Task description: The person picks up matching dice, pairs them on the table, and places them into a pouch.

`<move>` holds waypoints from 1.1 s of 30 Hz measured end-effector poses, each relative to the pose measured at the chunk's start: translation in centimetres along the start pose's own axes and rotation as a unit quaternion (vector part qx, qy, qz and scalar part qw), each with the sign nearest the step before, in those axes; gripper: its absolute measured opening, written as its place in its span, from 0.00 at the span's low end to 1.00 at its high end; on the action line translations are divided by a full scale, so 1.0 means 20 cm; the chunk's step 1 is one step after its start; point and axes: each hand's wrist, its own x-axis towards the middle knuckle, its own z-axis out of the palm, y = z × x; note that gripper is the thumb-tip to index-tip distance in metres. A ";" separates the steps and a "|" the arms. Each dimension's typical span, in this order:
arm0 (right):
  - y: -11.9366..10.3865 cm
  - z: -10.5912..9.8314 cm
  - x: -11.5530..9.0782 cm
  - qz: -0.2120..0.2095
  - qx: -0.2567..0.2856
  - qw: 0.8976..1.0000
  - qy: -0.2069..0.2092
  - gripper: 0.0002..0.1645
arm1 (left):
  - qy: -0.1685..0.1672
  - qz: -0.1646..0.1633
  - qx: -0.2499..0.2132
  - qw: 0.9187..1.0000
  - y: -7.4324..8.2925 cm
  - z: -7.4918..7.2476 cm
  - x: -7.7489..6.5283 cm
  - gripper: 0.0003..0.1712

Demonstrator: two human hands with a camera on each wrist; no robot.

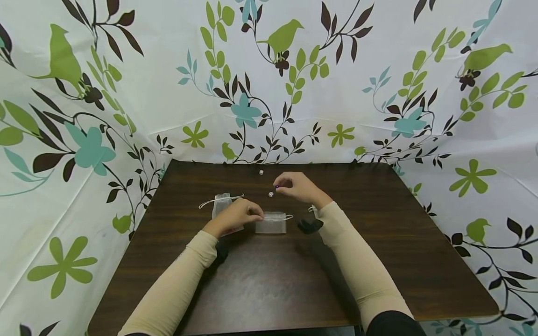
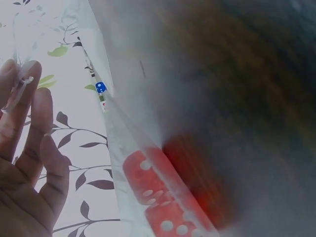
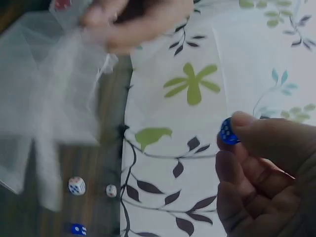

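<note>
My left hand pinches a sheer white drawstring pouch by its gathered top. In the right wrist view this pouch is blurred. My right hand is farther forward and to the right, raised over the table. Between its thumb and forefinger it holds a blue die with white dots. Near its fingertips lies a white die, with a second white die farther back. Another blue die shows at the bottom of the right wrist view.
A second sheer pouch lies under my left forearm, partly hidden; large red dice show through sheer fabric in the left wrist view. A white cord loop peeks out beside my right wrist. Patterned cloth walls surround the brown table.
</note>
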 end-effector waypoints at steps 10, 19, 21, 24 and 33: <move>-0.03 0.11 -0.10 -0.021 -0.027 0.993 -0.116 0.09 | -0.009 -0.011 -0.002 1.000 0.01 0.00 0.00 0.04; 0.03 0.10 -0.14 -0.010 -0.005 0.994 -0.105 0.11 | -0.007 -0.007 0.004 1.000 0.01 0.01 0.01 0.04; 0.04 0.11 -0.14 -0.007 0.007 0.991 -0.136 0.14 | -0.007 -0.011 0.001 1.000 0.01 0.01 0.01 0.04; 0.06 0.13 -0.15 0.008 0.022 0.983 -0.182 0.14 | -0.006 -0.017 -0.001 1.000 0.01 0.01 0.00 0.04; 0.06 0.14 -0.16 0.033 0.049 0.979 -0.194 0.04 | 0.006 -0.012 0.001 1.000 0.02 0.00 0.00 0.04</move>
